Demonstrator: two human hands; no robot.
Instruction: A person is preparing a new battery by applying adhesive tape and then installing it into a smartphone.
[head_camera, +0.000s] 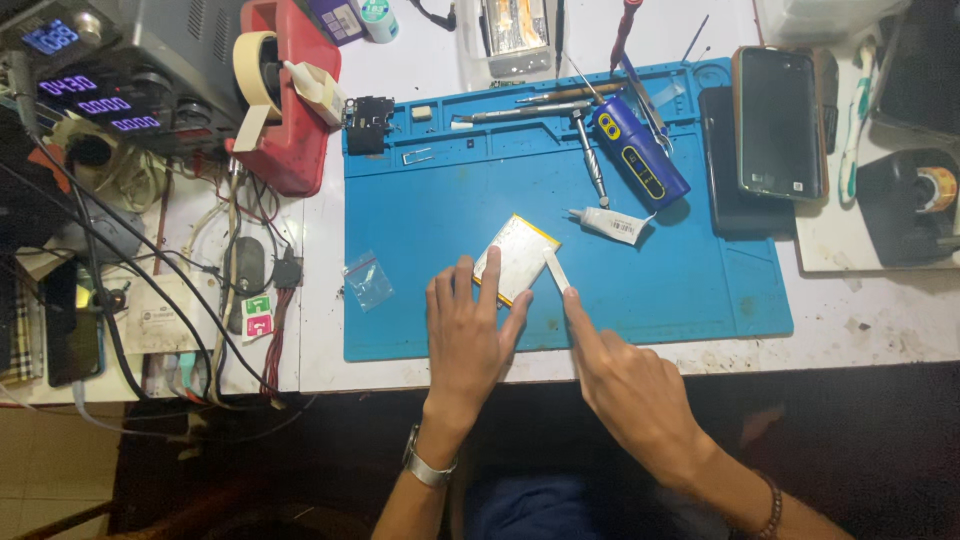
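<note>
Blue mat (430, 200), one battery (520, 255), two hands (468, 335) (625, 375)

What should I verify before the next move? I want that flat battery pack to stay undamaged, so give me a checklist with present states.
1. Left hand steadies the battery pack, fingers flat on it: ok.
2. Right hand forefinger presses the white strip at the pack's edge: ok.
3. Pack lies fully on the blue mat: ok.
4. Glue tube capped: cannot tell.
5. Metal tools apart from the pack: ok.
</note>
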